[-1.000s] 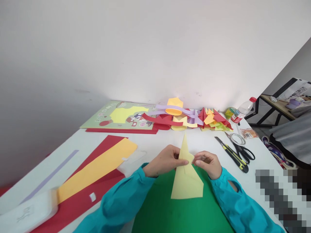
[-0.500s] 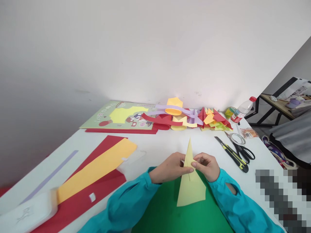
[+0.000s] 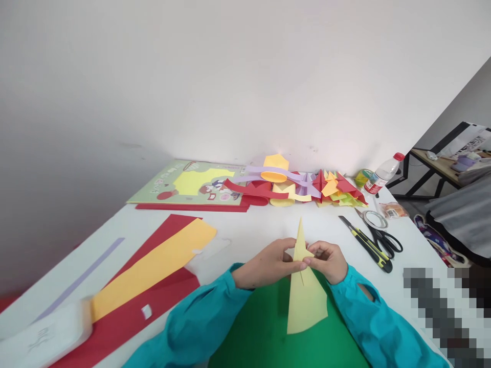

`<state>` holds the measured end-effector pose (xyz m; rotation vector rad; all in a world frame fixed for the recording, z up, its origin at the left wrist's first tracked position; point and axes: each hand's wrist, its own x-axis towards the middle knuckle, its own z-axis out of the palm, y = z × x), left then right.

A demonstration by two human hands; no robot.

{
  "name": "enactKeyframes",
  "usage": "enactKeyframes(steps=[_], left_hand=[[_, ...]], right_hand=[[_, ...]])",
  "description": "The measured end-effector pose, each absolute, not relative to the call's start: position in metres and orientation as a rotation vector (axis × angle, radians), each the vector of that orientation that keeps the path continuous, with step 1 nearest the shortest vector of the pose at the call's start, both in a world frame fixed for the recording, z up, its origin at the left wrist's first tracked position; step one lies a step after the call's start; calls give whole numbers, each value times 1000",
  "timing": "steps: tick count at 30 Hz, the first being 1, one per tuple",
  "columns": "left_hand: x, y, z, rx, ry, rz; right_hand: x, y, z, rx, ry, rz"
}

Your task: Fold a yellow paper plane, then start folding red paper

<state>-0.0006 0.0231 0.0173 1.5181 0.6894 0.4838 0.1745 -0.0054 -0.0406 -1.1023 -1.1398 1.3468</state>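
A pale yellow sheet of paper point(image 3: 308, 304), folded to a narrow point at its far end, is held between my two hands above a green sheet point(image 3: 257, 337). My left hand point(image 3: 268, 263) pinches the folded paper from the left, thumb on top. From the right, my right hand point(image 3: 328, 260) grips it with thumb and fingers at a small side flap. The two thumb tips almost meet at the paper's middle. A short slit or crease line runs below the thumbs, and the wide end hangs toward me.
On the right lie a utility knife point(image 3: 366, 244), black-handled scissors point(image 3: 387, 241) and a tape roll point(image 3: 376, 219). A plastic bottle point(image 3: 383, 174) stands behind them. Folded paper pieces point(image 3: 339, 188) sit along the wall. Orange paper point(image 3: 153, 268) and red paper point(image 3: 169, 291) lie left, near a white case point(image 3: 49, 327).
The wide end of the folded paper has swung slightly right and toward me. Both hands keep their pinch, with only a small shift of the fingers.
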Motion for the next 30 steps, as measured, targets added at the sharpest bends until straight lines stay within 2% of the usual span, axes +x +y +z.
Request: enactKeyframes(steps=[9, 19, 30], left_hand=[[-14, 30, 33, 1313, 466, 400], [-10, 30, 31, 1620, 613, 479], [-7, 28, 23, 1379, 597, 518]], right_hand=[[184, -5, -38, -1067, -1076, 1426], [184, -8, -31, -947, -1012, 1566], [184, -3, -32, -952, -1041, 1629]])
